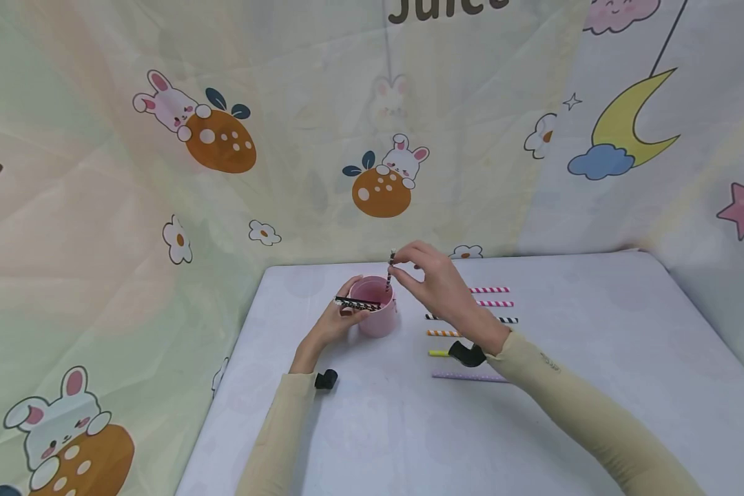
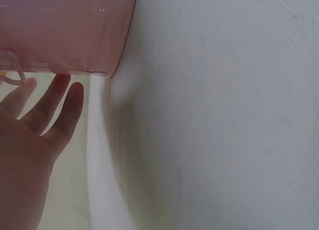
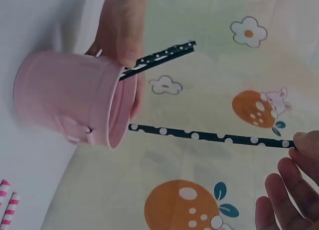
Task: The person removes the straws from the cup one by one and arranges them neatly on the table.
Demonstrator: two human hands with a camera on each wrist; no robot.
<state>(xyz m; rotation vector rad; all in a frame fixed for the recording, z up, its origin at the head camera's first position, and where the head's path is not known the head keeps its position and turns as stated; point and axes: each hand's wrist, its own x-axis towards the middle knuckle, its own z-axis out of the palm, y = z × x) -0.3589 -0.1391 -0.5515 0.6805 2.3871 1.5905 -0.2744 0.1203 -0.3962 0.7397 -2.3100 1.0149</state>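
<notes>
1. Head view: pink bucket [image 1: 377,315] is sitting on the white table [image 1: 533,413]. Left hand [image 1: 337,318] is cupping the bucket's left side, fingers wrapping it. Right hand [image 1: 437,286] is hovering just right of and above the bucket, pinching a black dotted straw [image 1: 390,269] with its lower end in the bucket. Another dark straw [image 1: 356,303] is lying across the rim. More straws [image 1: 471,319] are lying right of the bucket.
2. Left wrist view: fingers [image 2: 52,103] are lying fairly straight against the bucket wall [image 2: 70,31].
3. Right wrist view: fingertips [image 3: 304,143] are pinching the straw's [image 3: 209,136] top end; its other end is at the bucket [image 3: 70,100] mouth.
</notes>
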